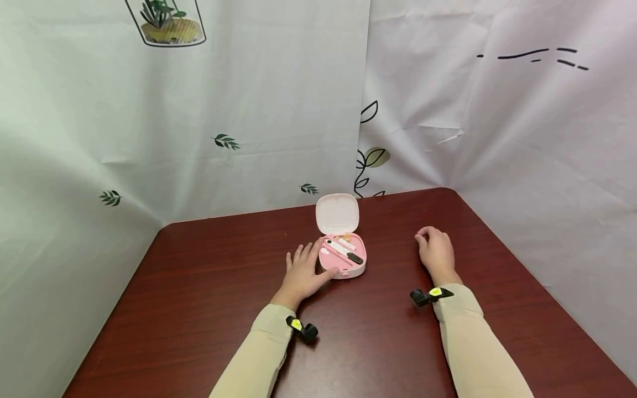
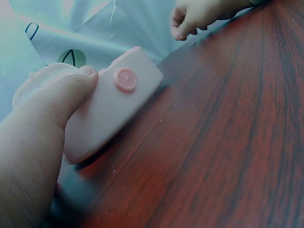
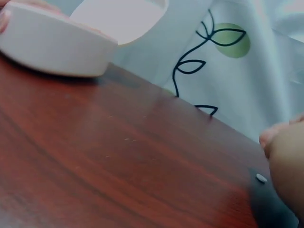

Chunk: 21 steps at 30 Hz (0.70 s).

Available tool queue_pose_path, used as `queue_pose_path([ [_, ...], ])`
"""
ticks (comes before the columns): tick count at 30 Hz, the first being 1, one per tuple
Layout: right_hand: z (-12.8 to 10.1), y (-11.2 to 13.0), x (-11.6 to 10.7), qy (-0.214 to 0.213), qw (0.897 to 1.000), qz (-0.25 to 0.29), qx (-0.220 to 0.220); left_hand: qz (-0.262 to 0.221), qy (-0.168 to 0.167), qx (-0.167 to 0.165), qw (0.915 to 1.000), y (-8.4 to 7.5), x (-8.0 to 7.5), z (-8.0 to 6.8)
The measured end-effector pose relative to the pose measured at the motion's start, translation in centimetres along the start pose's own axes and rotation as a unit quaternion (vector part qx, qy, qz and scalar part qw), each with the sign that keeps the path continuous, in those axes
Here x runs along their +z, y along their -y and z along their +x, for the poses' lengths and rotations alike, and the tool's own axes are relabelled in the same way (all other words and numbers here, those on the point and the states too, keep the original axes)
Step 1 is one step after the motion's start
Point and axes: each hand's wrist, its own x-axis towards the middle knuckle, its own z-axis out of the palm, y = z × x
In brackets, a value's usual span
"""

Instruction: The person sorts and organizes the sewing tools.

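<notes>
A small rounded case (image 1: 366,260) with a white outside and a pink inside stands on the table, its white lid (image 1: 337,214) raised. Inside lies a white tool with a black end (image 1: 354,257), beside a thin pink stick and other small pieces. My left hand (image 1: 301,277) holds the case at its left side, thumb along the front wall and index finger at the far left corner. Off to the right, my right hand (image 1: 438,255) is low over the table with curled fingers. Under it, in the right wrist view, shows a small pale oval piece (image 3: 261,178). Its fingertips are partly hidden.
The dark red wooden table (image 1: 199,309) has its far edge just behind the lid. White cloth (image 1: 278,99) printed with leaves hangs behind and on both sides. A round pink knob (image 2: 126,79) sits on the front wall of the case.
</notes>
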Motion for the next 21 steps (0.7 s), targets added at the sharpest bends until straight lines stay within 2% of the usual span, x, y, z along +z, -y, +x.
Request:
queue_pose_path([
  [5, 0.0, 1.9, 1.0, -0.014, 0.996, 0.052, -0.074, -0.002, 0.005, -0.004, 1.0, -0.2, -0.2, -0.1],
  [11, -0.3, 6.2, 3.0, -0.009, 0.983, 0.099, -0.153, 0.002, 0.007, -0.004, 1.0, 0.0, -0.2, -0.1],
  [14, -0.7, 8.5, 3.8, 0.011, 0.978, 0.111, -0.174, 0.003, 0.009, -0.004, 0.9999, 0.0, -0.1, 0.0],
  [21, -2.0, 13.1, 5.0, 0.082, 0.971, 0.116, -0.193, 0.005, 0.009, 0.001, 0.9999, 0.2, 0.1, 0.1],
])
